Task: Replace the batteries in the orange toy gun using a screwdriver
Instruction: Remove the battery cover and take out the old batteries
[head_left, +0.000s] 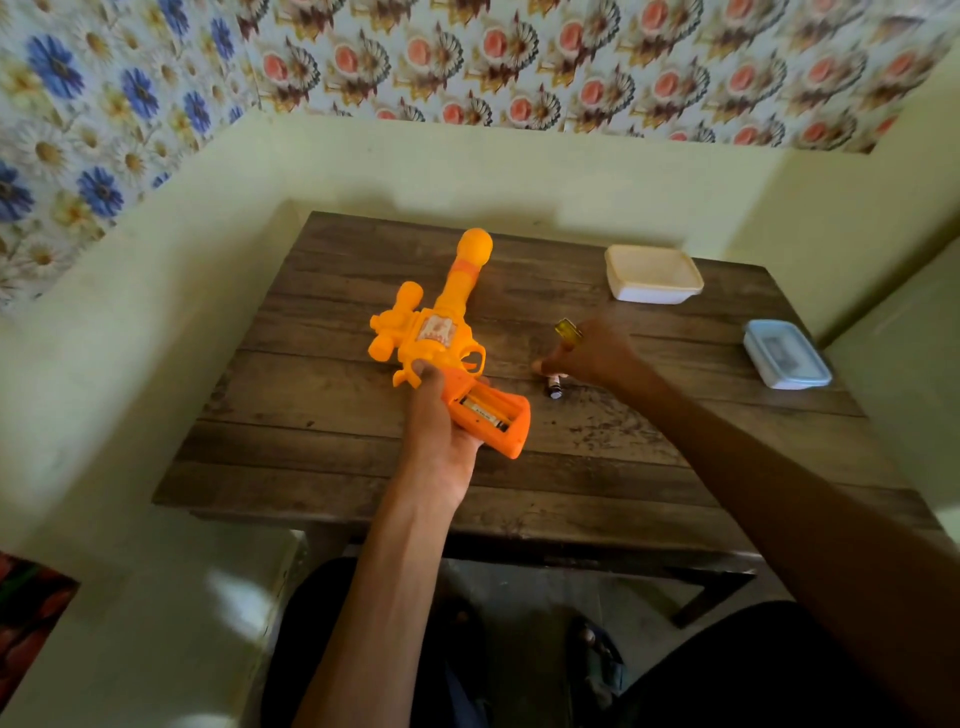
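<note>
Head view. A dark wooden table stands in a corner of pale walls, with floral paper above.

The orange toy gun is held over the left-centre of the table, barrel pointing away from the person and its rounded tip toward the far wall. The left hand grips it from below at the handle, thumb up against the body just behind the trigger guard, fingers wrapped under the handle. The handle's battery compartment faces up and is uncovered; 1 battery lies inside it.

The right hand is low over the table to the right of the gun, palm down, with a fingertip reaching left. The yellow handle of the screwdriver shows at the hand's far edge; whether the hand grips it cannot be told. 1 loose battery lies on the table just below the fingers; contact cannot be confirmed.

2 closed containers sit on the right side of the table, well apart from the gun: a white box near the far edge and a blue-lidded box at the right edge.
</note>
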